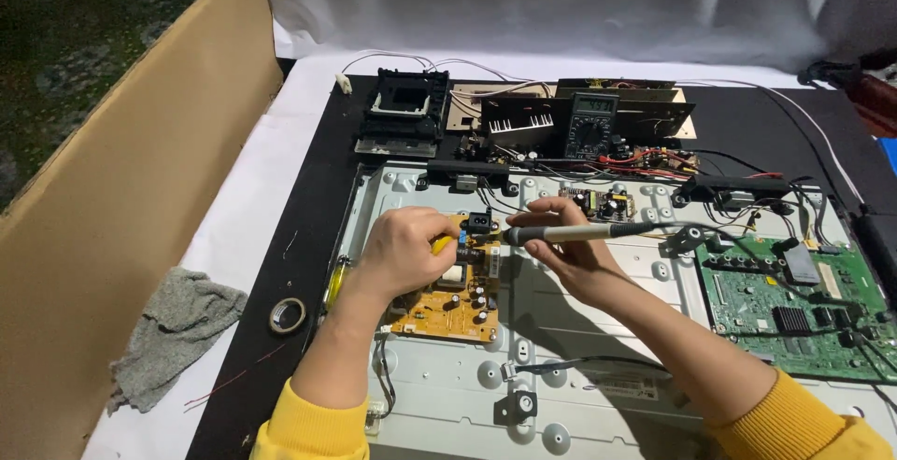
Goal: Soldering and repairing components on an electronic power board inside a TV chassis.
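Two hands at work: left hand [404,253] pinches the tan circuit board [448,303]; right hand [561,240] grips a grey soldering iron [584,231], tip needing steady placement.

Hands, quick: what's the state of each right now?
Left hand: closed over the yellow board; what it grips cannot be told.
Right hand: closed on a pen-like tool, tip pointing at the board.
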